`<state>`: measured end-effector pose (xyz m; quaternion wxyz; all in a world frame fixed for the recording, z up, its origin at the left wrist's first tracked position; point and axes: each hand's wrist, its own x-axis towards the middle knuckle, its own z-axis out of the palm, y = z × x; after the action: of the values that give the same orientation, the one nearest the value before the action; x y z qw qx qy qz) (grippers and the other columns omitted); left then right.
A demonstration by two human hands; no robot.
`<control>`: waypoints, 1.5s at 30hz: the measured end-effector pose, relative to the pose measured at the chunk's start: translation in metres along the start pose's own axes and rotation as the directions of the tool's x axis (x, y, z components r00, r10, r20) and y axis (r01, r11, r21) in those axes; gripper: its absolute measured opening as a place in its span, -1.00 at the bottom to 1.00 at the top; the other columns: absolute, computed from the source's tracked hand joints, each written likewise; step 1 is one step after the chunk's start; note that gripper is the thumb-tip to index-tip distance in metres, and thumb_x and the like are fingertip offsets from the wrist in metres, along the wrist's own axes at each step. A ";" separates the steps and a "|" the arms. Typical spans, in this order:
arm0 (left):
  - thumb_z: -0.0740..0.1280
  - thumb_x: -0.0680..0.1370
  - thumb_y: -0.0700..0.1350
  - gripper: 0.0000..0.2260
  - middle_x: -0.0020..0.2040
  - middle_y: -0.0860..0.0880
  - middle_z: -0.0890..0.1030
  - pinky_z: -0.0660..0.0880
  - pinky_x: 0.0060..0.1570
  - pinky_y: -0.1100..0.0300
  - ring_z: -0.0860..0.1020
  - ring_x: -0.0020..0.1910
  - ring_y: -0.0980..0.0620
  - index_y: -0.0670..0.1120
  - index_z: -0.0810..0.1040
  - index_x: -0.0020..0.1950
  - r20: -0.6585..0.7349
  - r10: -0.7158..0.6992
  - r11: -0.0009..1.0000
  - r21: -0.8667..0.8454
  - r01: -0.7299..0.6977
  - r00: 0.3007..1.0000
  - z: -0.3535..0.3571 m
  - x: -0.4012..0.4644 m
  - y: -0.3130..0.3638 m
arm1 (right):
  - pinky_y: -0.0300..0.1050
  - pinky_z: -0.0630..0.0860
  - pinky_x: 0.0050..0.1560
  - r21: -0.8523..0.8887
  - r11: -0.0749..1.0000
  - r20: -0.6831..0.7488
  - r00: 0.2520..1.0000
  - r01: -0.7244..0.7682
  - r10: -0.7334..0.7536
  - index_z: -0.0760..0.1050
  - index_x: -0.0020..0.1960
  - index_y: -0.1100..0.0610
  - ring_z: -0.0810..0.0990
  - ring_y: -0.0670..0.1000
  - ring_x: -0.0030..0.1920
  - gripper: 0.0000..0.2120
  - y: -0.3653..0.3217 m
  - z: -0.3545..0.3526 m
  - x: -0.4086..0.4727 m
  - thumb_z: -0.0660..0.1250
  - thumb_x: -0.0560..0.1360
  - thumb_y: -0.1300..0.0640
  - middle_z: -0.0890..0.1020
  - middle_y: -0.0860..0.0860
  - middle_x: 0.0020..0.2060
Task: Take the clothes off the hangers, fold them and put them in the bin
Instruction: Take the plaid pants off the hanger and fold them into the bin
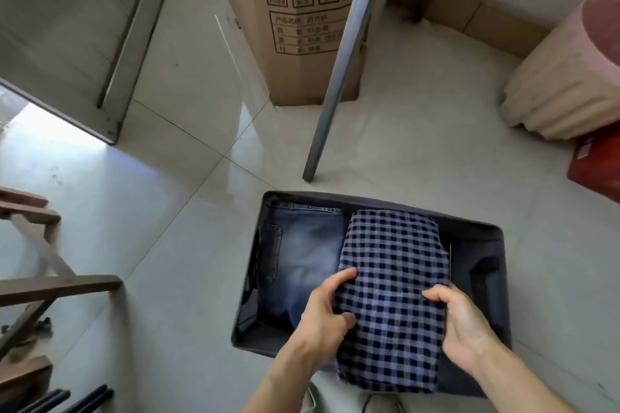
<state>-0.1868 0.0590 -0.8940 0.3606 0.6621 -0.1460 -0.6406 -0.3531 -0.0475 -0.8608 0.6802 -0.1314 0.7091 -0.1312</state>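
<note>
Tiled floor (161,245), tall cardboard box (295,20) at the back, grey metal pole (339,77) leaning in front of it, wooden frame (50,288) off to the left. Dark fabric bin (483,235) sits on the floor right below the person. Folded jeans (302,261) already lie flat in its left half. Checked shirt (396,295), navy and pale blue squares, is folded into a neat rectangle and is held over the right half, its near end overhanging the bin's front wall. Left hand (322,318) pinches the shirt's left edge, thumb on top; right hand (466,325) grips the right edge the same way, so both are closed on the shirt, neither free. Step looks like placement. To do it well: lower it level, keep both edges pinched until the bottom layer lands, slide it forward so the near end clears the front wall, butt it against the jeans without riding over them, then let go of both sides together so the fold doesn't spring open. Fabric looks soft and thin, likely to slump if dropped. No hangers in view.
</note>
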 end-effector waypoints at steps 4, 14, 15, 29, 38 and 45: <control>0.26 0.46 -0.47 -0.34 0.35 0.15 0.48 0.46 0.32 0.17 0.47 0.32 0.15 0.25 0.49 0.30 0.028 0.033 0.998 0.056 -0.035 0.999 0.021 0.018 -0.013 | 0.30 0.44 0.21 0.033 0.999 -0.045 0.999 0.015 -0.014 0.53 0.05 0.02 0.54 0.22 0.15 -0.70 0.002 -0.020 0.019 0.19 0.50 0.35 0.60 0.14 0.10; 0.23 0.48 -0.48 -0.32 0.30 0.22 0.40 0.35 0.33 0.39 0.39 0.33 0.23 0.17 0.36 0.41 -0.120 0.122 0.963 0.256 -0.088 0.985 0.015 0.059 -0.023 | 0.18 0.48 0.19 -0.045 0.995 0.063 0.995 0.086 -0.083 0.45 0.33 0.09 0.56 0.16 0.16 -0.55 -0.003 0.007 0.084 0.20 0.53 0.43 0.60 0.13 0.16; 0.24 0.48 -0.48 -0.32 0.29 0.23 0.40 0.35 0.30 0.43 0.40 0.33 0.23 0.16 0.36 0.42 -0.128 0.120 0.962 0.261 -0.084 0.984 0.014 0.062 -0.027 | 0.18 0.47 0.21 -0.040 0.996 0.060 0.995 0.082 -0.080 0.44 0.33 0.09 0.56 0.16 0.17 -0.55 0.000 0.008 0.091 0.20 0.52 0.44 0.60 0.13 0.16; 0.20 0.37 -0.53 -0.25 0.29 0.31 0.45 0.44 0.36 0.03 0.38 0.39 0.24 0.20 0.47 0.34 -0.335 0.286 0.953 0.194 -0.231 0.898 -0.016 0.002 -0.024 | 0.03 0.54 0.01 -0.016 0.984 0.190 0.967 0.177 -0.171 0.57 0.10 0.16 0.65 0.11 0.05 -0.65 0.009 0.040 0.034 0.21 0.47 0.48 0.71 0.10 -0.01; 0.24 0.49 -0.38 -0.35 0.44 0.08 0.26 0.25 0.44 0.17 0.29 0.45 0.06 0.03 0.23 0.52 -0.457 0.150 0.923 0.382 0.041 0.877 -0.076 0.022 -0.019 | -0.20 0.51 -0.03 -0.314 0.922 0.298 0.946 0.225 -0.130 0.49 0.20 0.04 0.60 -0.06 0.02 -0.70 0.046 0.127 0.065 0.26 0.56 0.35 0.64 -0.02 0.05; 0.31 0.58 0.01 -0.24 0.59 -0.13 -0.11 0.01 0.51 0.03 -0.05 0.57 -0.13 -0.05 -0.11 0.61 -0.393 0.040 0.817 0.542 0.196 0.919 -0.071 0.037 -0.018 | 0.06 0.32 0.41 -0.802 0.007 0.375 0.514 0.597 -0.771 0.13 0.52 0.13 0.30 0.12 0.44 -0.19 0.061 0.120 0.056 0.48 0.39 0.18 0.29 0.11 0.46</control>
<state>-0.1192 0.0678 -0.9389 0.1402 0.8577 -0.2291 -0.4384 -0.2363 -0.0122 -0.9400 0.2879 -0.7729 0.5608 -0.0720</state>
